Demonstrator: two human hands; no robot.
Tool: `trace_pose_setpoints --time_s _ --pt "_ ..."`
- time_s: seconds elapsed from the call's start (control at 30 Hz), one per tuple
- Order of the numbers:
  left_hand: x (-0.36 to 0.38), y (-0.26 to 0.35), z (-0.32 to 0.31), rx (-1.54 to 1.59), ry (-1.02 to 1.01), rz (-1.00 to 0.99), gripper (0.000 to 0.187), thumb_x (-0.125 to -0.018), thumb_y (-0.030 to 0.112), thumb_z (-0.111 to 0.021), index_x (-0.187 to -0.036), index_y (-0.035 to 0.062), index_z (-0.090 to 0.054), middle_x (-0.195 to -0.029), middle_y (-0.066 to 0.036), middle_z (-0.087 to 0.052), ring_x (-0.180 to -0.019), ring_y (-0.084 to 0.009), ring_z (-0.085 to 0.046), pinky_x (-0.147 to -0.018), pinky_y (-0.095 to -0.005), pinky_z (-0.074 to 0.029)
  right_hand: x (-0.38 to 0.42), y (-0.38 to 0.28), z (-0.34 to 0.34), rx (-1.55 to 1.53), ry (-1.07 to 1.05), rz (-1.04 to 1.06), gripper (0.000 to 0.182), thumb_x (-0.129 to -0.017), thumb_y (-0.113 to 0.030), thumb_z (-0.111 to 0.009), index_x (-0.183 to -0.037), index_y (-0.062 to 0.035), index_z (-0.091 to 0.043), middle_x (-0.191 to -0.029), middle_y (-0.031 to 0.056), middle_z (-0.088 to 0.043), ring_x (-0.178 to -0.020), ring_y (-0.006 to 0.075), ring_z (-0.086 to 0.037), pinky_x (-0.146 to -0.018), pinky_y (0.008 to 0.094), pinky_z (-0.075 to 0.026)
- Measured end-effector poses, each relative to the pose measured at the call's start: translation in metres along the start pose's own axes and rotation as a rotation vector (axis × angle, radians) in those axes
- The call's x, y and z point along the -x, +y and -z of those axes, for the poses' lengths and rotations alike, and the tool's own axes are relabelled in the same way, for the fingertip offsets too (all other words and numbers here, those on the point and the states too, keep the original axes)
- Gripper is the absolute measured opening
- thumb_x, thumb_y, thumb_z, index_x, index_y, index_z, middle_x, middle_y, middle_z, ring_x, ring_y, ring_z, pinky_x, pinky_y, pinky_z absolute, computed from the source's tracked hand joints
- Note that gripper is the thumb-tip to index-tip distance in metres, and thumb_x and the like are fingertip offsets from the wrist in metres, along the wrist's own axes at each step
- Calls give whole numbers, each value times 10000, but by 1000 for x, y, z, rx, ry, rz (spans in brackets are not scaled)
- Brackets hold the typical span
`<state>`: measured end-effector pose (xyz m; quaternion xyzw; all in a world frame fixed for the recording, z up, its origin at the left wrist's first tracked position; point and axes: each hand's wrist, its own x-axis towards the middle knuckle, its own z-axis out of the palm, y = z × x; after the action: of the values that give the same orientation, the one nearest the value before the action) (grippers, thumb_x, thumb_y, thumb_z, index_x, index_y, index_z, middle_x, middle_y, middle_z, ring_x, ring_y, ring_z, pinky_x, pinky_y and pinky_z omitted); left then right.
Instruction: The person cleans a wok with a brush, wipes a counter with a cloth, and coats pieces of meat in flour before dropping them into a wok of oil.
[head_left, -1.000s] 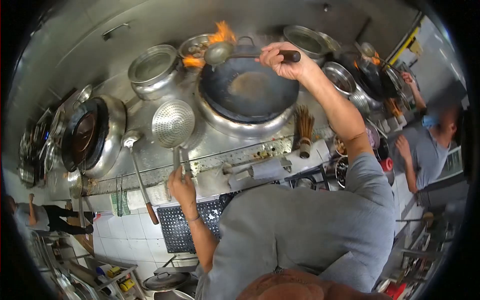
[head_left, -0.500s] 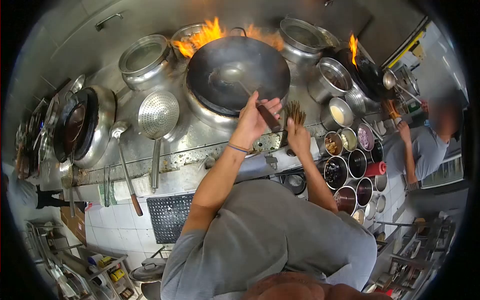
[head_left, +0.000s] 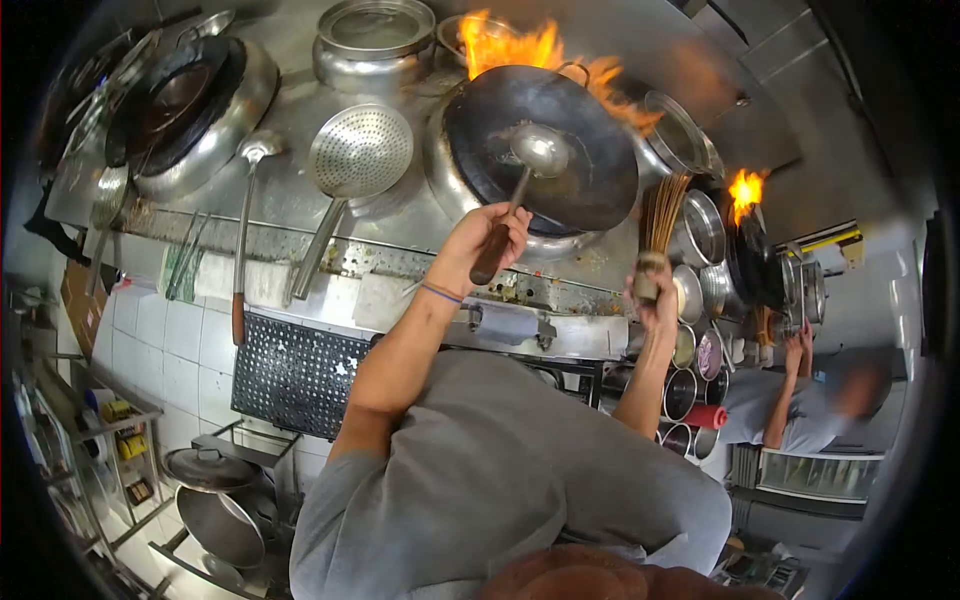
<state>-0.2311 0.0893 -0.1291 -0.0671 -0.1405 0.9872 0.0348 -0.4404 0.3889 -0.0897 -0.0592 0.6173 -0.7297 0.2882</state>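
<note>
Overhead, in the head view, the left hand (head_left: 470, 240) has its fingers curled around the wooden handle of a ladle (head_left: 540, 150), a closed but fairly loose grip. The ladle's bowl lies over the inside of a dark wok (head_left: 592, 175); whether metal meets metal I cannot tell. Orange flames (head_left: 510, 45) rise just behind the wok's far rim. The right hand (head_left: 657, 310) is closed around the bound lower end of a bamboo brush (head_left: 662, 222), its bristles pointing up, to the right of the wok and near a steel pot (head_left: 702, 228). Left of the wok, a perforated strainer (head_left: 362, 152) rests on the steel worktop (head_left: 300, 112), with a second ladle (head_left: 250, 200) beside it. At far right, a co-worker (head_left: 800, 400) in grey has both forearms raised.
</note>
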Motion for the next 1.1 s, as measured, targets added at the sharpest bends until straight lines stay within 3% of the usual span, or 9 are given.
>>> trace_pose_setpoints --time_s 0.17,0.23,0.33,0.4,0.47,0.6,0.7,0.87,1.1 --pt "3 -2 -7 224 -75 175 308 -1033 237 -424 -1134 -54 -428 -660 9 -457 -528 -101 -483 -454 -248 -462 -79 -33 -106 665 -141 20 660 -841 -242 -687 -1441 -121 -439 -897 78 -667 -614 146 -621 -394 293 -472" --pt "6 -6 -12 292 -79 190 306 -1034 240 -419 -1138 -48 -417 -650 12 -437 -509 -100 -464 -436 -249 -452 -137 -28 -123 1238 -322 -31 746 -799 -308 -750 -1466 -173 -446 -899 127 -702 -708 234 -688 -510 385 -546" --pt "11 -2 -6 335 -110 151 311 -1033 241 -420 -1146 -48 -404 -646 7 -434 -497 -105 -457 -428 -242 -445 -131 -26 -160 1879 -29 522 661 -782 -338 -757 -1393 -208 -539 -987 173 -719 -890 343 -706 -729 474 -569" --pt "18 4 -8 314 -109 119 307 -1033 237 -417 -1152 -46 -393 -642 5 -429 -494 -106 -460 -423 -240 -440 -105 -20 -184 1854 113 473 553 -779 -353 -733 -1309 -243 -615 -1111 184 -696 -1049 388 -658 -889 476 -531" --pt "24 2 -8 307 -85 110 301 -1034 231 -414 -1149 -47 -391 -643 6 -429 -497 -104 -466 -424 -239 -439 -111 -16 -171 1738 -93 494 595 -794 -347 -716 -1361 -239 -571 -1132 203 -686 -1062 405 -649 -912 483 -519" --pt "24 12 -5 97 -12 98 306 -1035 203 -426 -1199 -53 -389 -680 18 -426 -494 -89 -457 -443 -221 -423 -121 -31 -166 1811 20 400 642 -796 -366 -725 -1392 -216 -540 -1124 208 -688 -1057 412 -648 -924 487 -506" --pt "44 13 -14 -1079 296 -48 261 -1017 187 -440 -1170 -24 -449 -680 -49 -524 -522 -164 -536 -465 -322 -461 -62 -38 -173 1650 248 484 637 -783 -384 -753 -1364 -199 -568 -1094 197 -696 -1015 392 -666 -880 483 -517" --pt "59 36 34 -2828 489 -537 366 -927 61 -447 -1255 -94 -399 -802 -251 -656 -708 -399 -668 -602 -501 -524 -11 -48 -174 1478 -166 772 594 -801 -298 -760 -1357 -200 -576 -1062 196 -700 -987 353 -679 -849 421 -535" --pt "102 25 12 -2706 329 -576 413 -916 79 -475 -1310 -26 -407 -822 -303 -650 -785 -476 -659 -686 -536 -531 -87 -58 -112 1693 235 336 576 -802 -347 -718 -1353 -250 -581 -1100 204 -691 -1011 401 -663 -904 466 -526"
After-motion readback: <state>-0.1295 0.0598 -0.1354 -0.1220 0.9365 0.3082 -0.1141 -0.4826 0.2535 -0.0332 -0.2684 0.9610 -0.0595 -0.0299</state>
